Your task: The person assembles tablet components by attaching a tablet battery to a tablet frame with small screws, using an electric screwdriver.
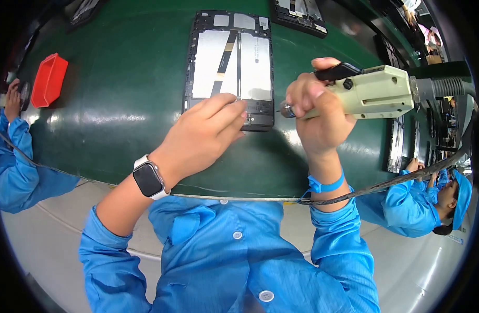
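Note:
A tablet with its back off point(256, 62) lies on the green bench in front of me, its silvery inner plate and dark ribbon cable point(226, 60) exposed. My left hand point(203, 133) rests over its lower end, fingers bent and pressed together. Whatever the fingertips pinch there is too small or hidden to make out. In my right hand point(323, 112) is a cream electric screwdriver point(378, 94) with a black lever, gripped near its nose. Its bit points left and stands apart from the tablet's lower right edge.
A red bin point(49, 81) sits at the left. Another opened tablet point(299, 15) lies at the far edge. The screwdriver's thick cable point(401, 180) loops down the right side across my wrist. Co-workers in blue sit at left point(20, 167) and right point(411, 206).

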Tool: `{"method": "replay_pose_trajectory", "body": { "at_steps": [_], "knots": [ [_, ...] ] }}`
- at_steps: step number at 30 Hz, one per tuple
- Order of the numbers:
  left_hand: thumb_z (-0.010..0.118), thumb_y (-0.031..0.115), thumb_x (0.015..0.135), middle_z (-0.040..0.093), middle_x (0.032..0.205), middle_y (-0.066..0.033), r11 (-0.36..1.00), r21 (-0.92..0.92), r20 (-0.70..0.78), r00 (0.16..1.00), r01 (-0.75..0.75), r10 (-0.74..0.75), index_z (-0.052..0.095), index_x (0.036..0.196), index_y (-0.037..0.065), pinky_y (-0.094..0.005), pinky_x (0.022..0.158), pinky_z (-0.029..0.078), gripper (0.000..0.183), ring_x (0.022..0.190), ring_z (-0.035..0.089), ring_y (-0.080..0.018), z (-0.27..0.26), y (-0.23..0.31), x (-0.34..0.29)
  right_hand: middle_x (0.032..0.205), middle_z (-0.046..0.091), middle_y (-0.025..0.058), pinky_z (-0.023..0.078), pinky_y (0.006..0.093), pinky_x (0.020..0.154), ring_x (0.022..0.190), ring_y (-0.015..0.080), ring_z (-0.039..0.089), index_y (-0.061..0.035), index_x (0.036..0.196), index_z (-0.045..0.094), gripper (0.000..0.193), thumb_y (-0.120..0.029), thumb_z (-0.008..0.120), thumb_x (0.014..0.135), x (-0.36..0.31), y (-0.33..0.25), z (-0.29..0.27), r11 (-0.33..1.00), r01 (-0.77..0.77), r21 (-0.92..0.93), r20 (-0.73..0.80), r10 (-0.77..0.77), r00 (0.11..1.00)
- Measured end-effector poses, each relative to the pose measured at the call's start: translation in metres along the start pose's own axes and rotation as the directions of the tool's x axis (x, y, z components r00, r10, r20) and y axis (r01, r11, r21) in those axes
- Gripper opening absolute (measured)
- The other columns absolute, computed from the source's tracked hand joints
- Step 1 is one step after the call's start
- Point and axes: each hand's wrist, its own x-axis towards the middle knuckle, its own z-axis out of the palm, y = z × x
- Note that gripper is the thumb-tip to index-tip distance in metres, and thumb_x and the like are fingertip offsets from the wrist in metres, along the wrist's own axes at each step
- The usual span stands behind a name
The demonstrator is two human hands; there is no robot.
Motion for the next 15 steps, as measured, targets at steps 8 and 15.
{"method": "replay_pose_trajectory", "body": {
  "at_steps": [8, 15],
  "knots": [
    [0.078, 0.005, 0.071, 0.064, 0.110, -0.0107, 0.969, -0.190, -0.051, 0.984, 0.161, -0.173, 0.069, 0.097, 0.001, -0.0389, 0.083, 0.053, 0.027, 0.104, 0.061, -0.0302, -0.006, 0.006, 0.012, 0.064, 0.052, 0.0060, 0.043, 0.0329, 0.053, 0.053, 0.0133, 0.048, 0.0067, 0.117, 0.055, 0.033, -0.002, 0.054, 0.085, 0.005, -0.005, -0.010, 0.971, -0.002, -0.240, -0.064, -0.014, 0.998],
    [0.080, 0.002, 0.069, 0.065, 0.111, -0.0119, 0.947, -0.226, -0.047, 0.968, 0.228, -0.245, 0.070, 0.095, 0.001, -0.0406, 0.085, 0.053, 0.028, 0.104, 0.061, -0.0330, -0.001, 0.019, 0.020, 0.068, 0.057, 0.0072, 0.046, 0.0291, 0.050, 0.055, 0.0131, 0.053, 0.0066, 0.115, 0.058, 0.032, 0.004, 0.057, 0.083, 0.005, -0.003, -0.016, 0.954, 0.035, -0.298, -0.094, -0.066, 0.993]
  ]
}}
